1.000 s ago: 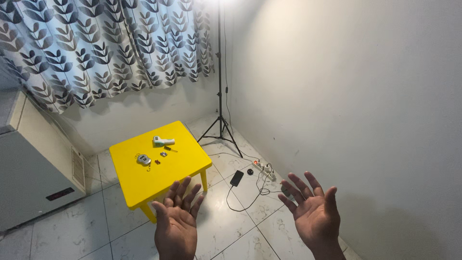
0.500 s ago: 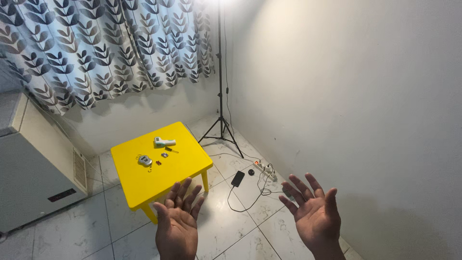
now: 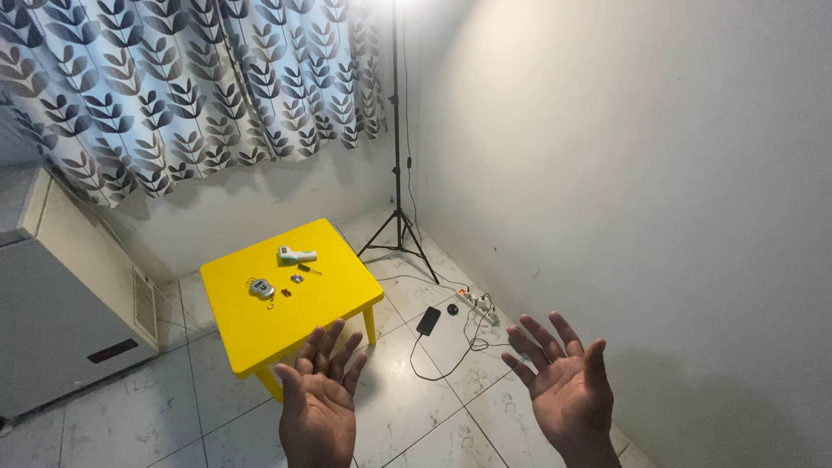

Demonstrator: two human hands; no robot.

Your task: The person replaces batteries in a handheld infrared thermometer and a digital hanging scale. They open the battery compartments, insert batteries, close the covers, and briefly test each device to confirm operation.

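Observation:
My left hand [image 3: 319, 400] and my right hand [image 3: 565, 386] are held out palm up in front of me, fingers spread, with nothing in either. Beyond the left hand stands a small yellow table [image 3: 251, 322]. On its top lie a white handheld thermometer [image 3: 295, 255], a small grey hanging scale [image 3: 259, 289], a little screwdriver [image 3: 308, 269] and two tiny parts [image 3: 290, 285]. Neither hand touches the table or anything on it.
A black light-stand tripod [image 3: 398, 217] stands in the corner by a leaf-patterned curtain [image 3: 191, 87]. On the tiled floor lie a black phone [image 3: 427, 321], a power strip [image 3: 476, 307] and loose cables. A grey cabinet [image 3: 61, 295] sits at the left. A plain wall [image 3: 650, 173] runs along the right.
The view has shifted very slightly, so the table sits a touch lower and to the right. Both hands keep the same open, palm-up pose.

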